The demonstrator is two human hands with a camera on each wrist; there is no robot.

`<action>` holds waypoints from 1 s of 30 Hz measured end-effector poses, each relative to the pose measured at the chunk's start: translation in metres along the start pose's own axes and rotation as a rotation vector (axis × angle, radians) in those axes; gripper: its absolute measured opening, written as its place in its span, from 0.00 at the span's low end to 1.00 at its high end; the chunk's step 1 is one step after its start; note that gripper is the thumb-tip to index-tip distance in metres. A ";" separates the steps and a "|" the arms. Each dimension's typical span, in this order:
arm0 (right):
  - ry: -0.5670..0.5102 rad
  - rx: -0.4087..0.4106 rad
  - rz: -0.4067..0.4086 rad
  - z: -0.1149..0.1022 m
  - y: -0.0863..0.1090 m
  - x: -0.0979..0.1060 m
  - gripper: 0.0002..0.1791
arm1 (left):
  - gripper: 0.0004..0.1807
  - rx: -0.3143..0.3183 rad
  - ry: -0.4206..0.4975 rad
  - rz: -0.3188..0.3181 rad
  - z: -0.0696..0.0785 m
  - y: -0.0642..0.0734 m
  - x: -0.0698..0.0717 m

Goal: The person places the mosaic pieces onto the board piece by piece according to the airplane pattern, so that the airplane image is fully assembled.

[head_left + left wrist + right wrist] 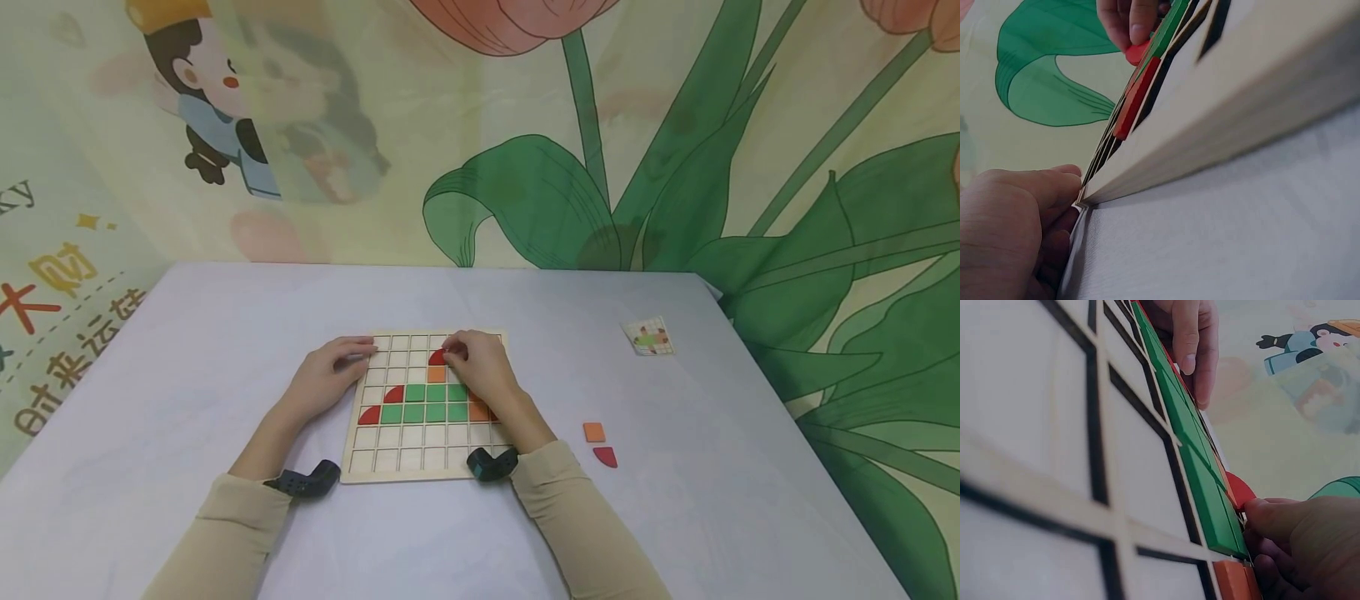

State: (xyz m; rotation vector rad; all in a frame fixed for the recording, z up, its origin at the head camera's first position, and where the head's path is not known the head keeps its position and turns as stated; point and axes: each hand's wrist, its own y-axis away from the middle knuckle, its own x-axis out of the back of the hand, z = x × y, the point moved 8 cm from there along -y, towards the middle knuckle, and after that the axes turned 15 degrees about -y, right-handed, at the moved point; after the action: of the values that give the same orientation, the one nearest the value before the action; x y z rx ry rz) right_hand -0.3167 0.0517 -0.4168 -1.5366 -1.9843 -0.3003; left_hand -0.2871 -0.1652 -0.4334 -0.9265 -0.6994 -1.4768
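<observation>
A wooden grid board (pixel 397 461) lies on the table, seen in all three views. My left hand (pixel 330 373) rests its fingers against the board's left edge near the far corner. Between thumb and fingertips my right hand (pixel 483 367) pinches a red quarter-circle piece (pixel 437 358), tilted up at a far cell in the right wrist view. Just below it sits an orange square (pixel 437 375). Two rows of green squares (pixel 436 412) fill middle cells, with red quarter-circles (pixel 369 415) at their left ends. More orange (pixel 477 411) shows partly under my right wrist.
Right of the board lie a loose orange square (pixel 594 432) and a loose red quarter-circle (pixel 605 457). Farther back on the right is a small card (pixel 649 337) with a coloured grid picture. A white cloth (pixel 720 500) covers the table; a printed backdrop (pixel 525 208) stands behind.
</observation>
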 end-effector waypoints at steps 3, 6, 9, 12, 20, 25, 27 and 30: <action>0.004 0.000 -0.009 0.000 0.000 -0.001 0.09 | 0.17 -0.001 0.003 -0.003 0.000 0.000 0.000; 0.010 -0.004 -0.018 0.001 0.000 -0.001 0.11 | 0.17 -0.003 0.004 -0.004 0.001 0.000 0.000; 0.013 -0.010 -0.029 0.001 0.000 -0.002 0.12 | 0.17 -0.003 0.002 -0.003 0.000 -0.001 0.000; 0.015 -0.011 -0.041 0.000 0.000 -0.002 0.13 | 0.17 -0.005 0.000 0.001 0.000 -0.001 -0.001; 0.033 -0.022 -0.064 0.001 0.001 -0.004 0.14 | 0.18 -0.001 0.006 -0.004 0.000 0.000 -0.001; 0.045 -0.025 -0.072 0.001 0.001 -0.005 0.14 | 0.18 0.002 -0.001 -0.009 0.000 -0.001 -0.002; 0.048 -0.026 -0.075 0.001 0.001 -0.005 0.14 | 0.18 0.004 0.001 -0.009 0.000 -0.001 -0.002; 0.046 -0.027 -0.079 0.001 0.001 -0.004 0.14 | 0.18 0.003 0.004 -0.009 0.000 0.000 -0.002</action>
State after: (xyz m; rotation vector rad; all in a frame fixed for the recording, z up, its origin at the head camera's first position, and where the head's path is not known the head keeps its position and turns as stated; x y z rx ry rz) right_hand -0.3158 0.0489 -0.4205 -1.4564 -2.0157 -0.3931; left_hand -0.2874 -0.1641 -0.4353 -0.9189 -0.7036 -1.4842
